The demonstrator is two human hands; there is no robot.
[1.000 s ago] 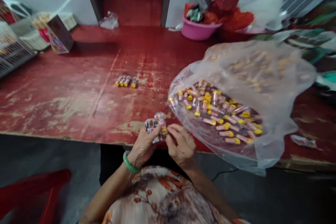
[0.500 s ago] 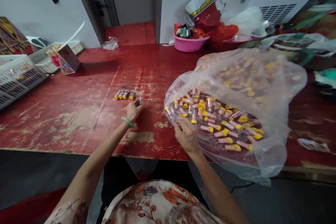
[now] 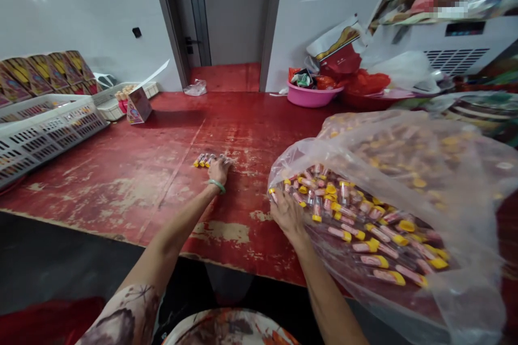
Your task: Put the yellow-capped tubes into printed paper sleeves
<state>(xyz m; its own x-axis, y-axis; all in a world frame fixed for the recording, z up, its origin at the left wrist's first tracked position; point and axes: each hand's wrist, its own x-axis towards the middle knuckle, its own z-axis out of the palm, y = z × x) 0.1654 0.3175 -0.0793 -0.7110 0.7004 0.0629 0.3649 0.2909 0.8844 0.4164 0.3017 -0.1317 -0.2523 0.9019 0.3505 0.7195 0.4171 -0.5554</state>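
Small clear tubes with yellow caps (image 3: 201, 160) lie side by side in a short row on the red table. My left hand (image 3: 219, 169), with a green bangle at the wrist, is at the right end of this row. Its fingers are closed on a clear tube (image 3: 229, 161), mostly hidden by them. At the near left edge of a big clear plastic bag (image 3: 477, 237), my right hand (image 3: 286, 214) has its fingers curled by one yellow-capped tube (image 3: 272, 194); the grip is partly hidden. Many loose capped tubes (image 3: 343, 221) fill the bag's open mouth.
A white plastic crate (image 3: 60, 129) and a triangular carton (image 3: 138, 107) with sticks behind it stand at the left. Printed boxes (image 3: 44, 73) line the wall. A pink basin (image 3: 313, 96) with packets sits at the back right, beside red bags (image 3: 368, 82).
My view has shifted, so the scene sits lower and further right. My left hand has come against the row of tubes. The right hand's fingers have reached the tube at the bag's edge.
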